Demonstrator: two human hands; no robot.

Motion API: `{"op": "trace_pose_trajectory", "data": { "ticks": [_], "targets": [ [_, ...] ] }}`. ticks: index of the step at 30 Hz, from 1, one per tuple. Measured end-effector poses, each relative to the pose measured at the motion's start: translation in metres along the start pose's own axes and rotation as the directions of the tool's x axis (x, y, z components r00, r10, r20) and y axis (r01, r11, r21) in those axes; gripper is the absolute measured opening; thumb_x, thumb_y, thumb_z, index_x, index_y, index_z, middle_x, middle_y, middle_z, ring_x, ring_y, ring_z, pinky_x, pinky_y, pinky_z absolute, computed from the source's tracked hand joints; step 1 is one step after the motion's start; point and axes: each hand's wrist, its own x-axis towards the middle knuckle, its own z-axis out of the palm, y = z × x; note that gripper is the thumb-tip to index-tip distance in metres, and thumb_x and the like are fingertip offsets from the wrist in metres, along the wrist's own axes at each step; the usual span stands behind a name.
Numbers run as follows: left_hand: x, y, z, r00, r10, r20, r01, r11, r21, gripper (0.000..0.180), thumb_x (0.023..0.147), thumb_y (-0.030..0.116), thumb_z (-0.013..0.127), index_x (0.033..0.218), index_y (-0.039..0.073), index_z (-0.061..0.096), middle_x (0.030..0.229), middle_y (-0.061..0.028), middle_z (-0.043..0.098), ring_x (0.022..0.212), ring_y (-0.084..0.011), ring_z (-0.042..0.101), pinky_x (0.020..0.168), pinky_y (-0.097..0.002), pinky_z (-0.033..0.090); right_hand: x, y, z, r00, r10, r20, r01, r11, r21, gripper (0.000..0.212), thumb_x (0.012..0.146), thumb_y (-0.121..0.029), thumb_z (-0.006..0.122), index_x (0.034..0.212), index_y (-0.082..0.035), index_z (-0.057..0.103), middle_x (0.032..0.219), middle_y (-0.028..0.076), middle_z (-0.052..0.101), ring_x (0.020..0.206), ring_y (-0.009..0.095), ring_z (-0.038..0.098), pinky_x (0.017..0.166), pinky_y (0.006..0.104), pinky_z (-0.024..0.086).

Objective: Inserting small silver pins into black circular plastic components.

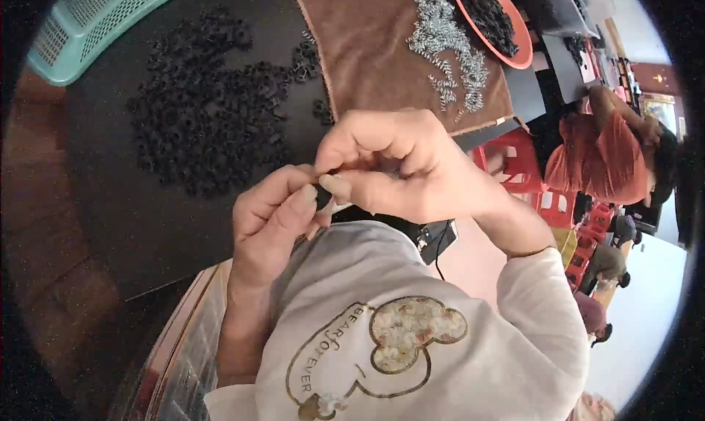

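Note:
Between the thumb and fingers of my left hand (273, 219) is a small black plastic part (322, 196), mostly covered by the fingertips. My right hand (415, 167) is closed in a pinch right against the upper end of that part, its thumb tip touching there; whatever it pinches is hidden. Both hands are in front of my body, over the near edge of the dark table (110, 222). Beyond my left hand spreads a large heap of similar small black parts (213, 112). Past my right hand, loose metal coil springs (440, 42) lie on a brown cloth (367, 46).
An orange bowl (523, 54) with black pieces (488, 20) stands at the far right of the cloth. A green mesh basket (55, 61) sits at the far left. Red crates (514, 160) stand to the right, and a person in an orange top (598, 156) is beyond them.

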Motion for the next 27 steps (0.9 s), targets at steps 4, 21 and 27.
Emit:
{"op": "trace_pose_trajectory", "data": {
  "ticks": [4, 21, 27],
  "targets": [
    [0.000, -0.001, 0.001, 0.999, 0.013, -0.037, -0.010, 0.997, 0.073, 0.025, 0.095, 0.020, 0.055, 0.103, -0.003, 0.059, 0.079, -0.0060, 0.060, 0.060, -0.0114, 0.052, 0.049, -0.0237, 0.038, 0.002, -0.012, -0.006, 0.921, 0.377, 0.100, -0.389, 0.862, 0.324, 0.004, 0.092, -0.001, 0.062, 0.094, 0.000, 0.065, 0.080, 0.000, 0.065, 0.067, 0.003, 0.057, 0.056, 0.0204, 0.043],
    [0.000, -0.005, -0.005, 0.998, 0.057, 0.016, -0.059, 0.985, 0.163, 0.027, 0.095, 0.022, 0.057, 0.103, -0.004, 0.060, 0.079, -0.0064, 0.061, 0.060, -0.0097, 0.052, 0.049, -0.0219, 0.038, -0.002, -0.006, -0.011, 0.920, 0.378, 0.103, -0.391, 0.879, 0.272, 0.005, 0.092, 0.000, 0.063, 0.096, 0.001, 0.065, 0.081, 0.001, 0.065, 0.068, 0.003, 0.059, 0.057, 0.0174, 0.045],
    [0.000, -0.004, 0.002, 0.997, 0.075, 0.014, -0.076, 0.989, 0.127, 0.026, 0.098, 0.020, 0.054, 0.101, -0.004, 0.062, 0.081, -0.0054, 0.059, 0.063, -0.0078, 0.050, 0.054, -0.0210, 0.038, -0.005, -0.007, -0.013, 0.886, 0.450, 0.111, -0.460, 0.823, 0.332, 0.008, 0.092, -0.003, 0.065, 0.098, 0.001, 0.066, 0.081, 0.002, 0.068, 0.063, 0.005, 0.062, 0.052, 0.0173, 0.048]
  ]
}}
